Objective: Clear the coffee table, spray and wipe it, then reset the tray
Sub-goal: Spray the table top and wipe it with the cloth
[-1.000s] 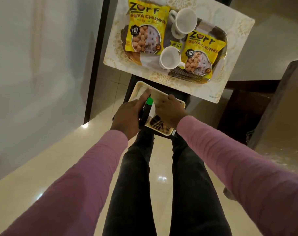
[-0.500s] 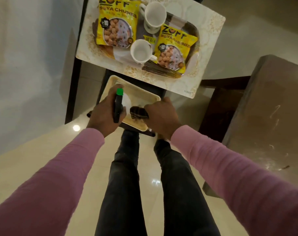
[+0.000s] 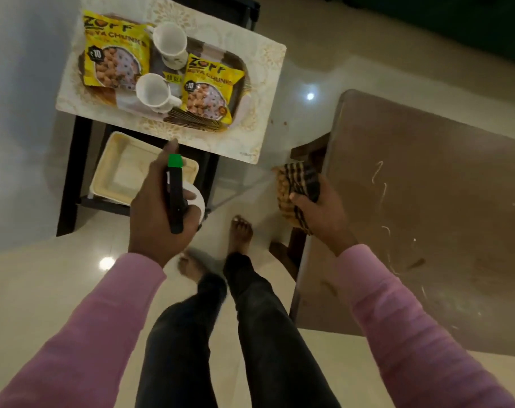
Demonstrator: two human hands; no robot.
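The left hand (image 3: 159,219) grips the spray bottle (image 3: 175,195); the right hand (image 3: 323,213), nearer, clutches the cloth (image 3: 297,181) at the coffee table (image 3: 426,201)'s left edge; its top stretches rightward.

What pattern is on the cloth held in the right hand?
The cloth is checked: dark stripes on tan. The head view shows it.
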